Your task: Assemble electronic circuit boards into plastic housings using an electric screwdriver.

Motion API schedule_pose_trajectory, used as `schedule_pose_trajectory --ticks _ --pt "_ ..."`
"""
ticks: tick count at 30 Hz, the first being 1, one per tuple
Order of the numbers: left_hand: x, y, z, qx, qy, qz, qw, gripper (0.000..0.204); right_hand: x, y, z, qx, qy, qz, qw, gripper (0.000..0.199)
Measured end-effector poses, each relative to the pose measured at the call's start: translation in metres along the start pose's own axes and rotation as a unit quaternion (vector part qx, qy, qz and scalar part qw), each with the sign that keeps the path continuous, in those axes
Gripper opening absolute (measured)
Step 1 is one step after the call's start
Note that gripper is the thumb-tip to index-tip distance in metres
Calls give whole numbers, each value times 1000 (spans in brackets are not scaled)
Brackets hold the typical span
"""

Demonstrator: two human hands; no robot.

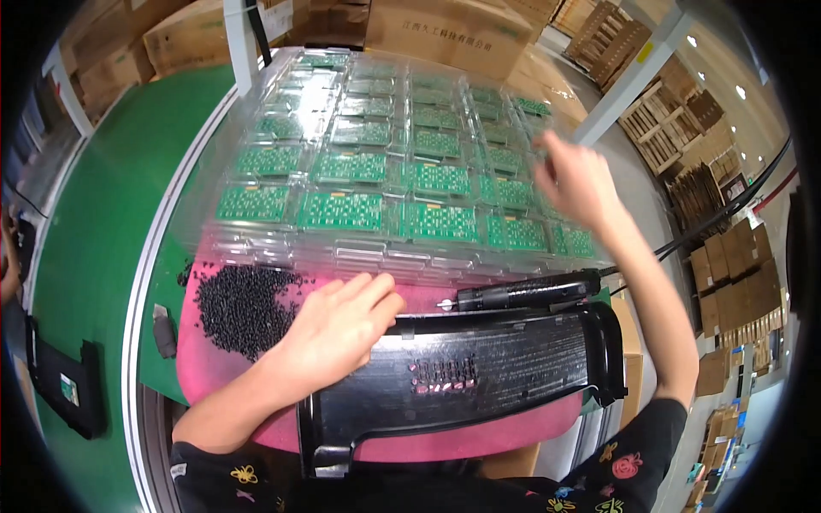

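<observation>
My left hand (342, 325) is at the upper left edge of a black plastic panel (513, 363), its fingers bent and closed over the edge; the fingertips are partly hidden. The curved panel has a slotted grille near its middle and lies on a pink mat (479, 438). Farther right, my right hand (577, 179) is raised over the right side of the clear plastic trays (342, 252), thumb and forefinger apart with nothing visible between them. Rows of green circuit boards (342, 211) fill the top tray. A black electric screwdriver (530, 293) lies between panel and trays.
A heap of small black screws (244, 312) lies on the mat's left. Beside it is a small dark grey piece (164, 332). Cardboard boxes (445, 34) stand behind the trays. The screwdriver's cable (684, 244) runs off right. Another black panel (68, 385) is at far left.
</observation>
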State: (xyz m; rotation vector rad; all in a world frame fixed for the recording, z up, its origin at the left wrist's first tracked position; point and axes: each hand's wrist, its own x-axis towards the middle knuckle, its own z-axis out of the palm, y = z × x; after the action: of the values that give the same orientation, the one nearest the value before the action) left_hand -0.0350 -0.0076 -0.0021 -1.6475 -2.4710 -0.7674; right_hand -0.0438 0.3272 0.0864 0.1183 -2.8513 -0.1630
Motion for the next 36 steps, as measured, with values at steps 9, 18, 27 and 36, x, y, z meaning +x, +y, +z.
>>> schedule_pose_trajectory --ticks 9,18,27,36 --pt "5 -6 10 46 -56 68 995 17 92 170 124 -215 -103 204 949 34" --pt "6 -9 7 51 -71 62 994 25 104 174 135 -254 -193 170 932 45" --pt "9 -5 9 -48 -39 32 998 31 73 109 64 -133 32 66 988 68" --pt "8 15 -4 -351 197 -81 912 70 -84 -108 -31 550 -98 -139 818 78"
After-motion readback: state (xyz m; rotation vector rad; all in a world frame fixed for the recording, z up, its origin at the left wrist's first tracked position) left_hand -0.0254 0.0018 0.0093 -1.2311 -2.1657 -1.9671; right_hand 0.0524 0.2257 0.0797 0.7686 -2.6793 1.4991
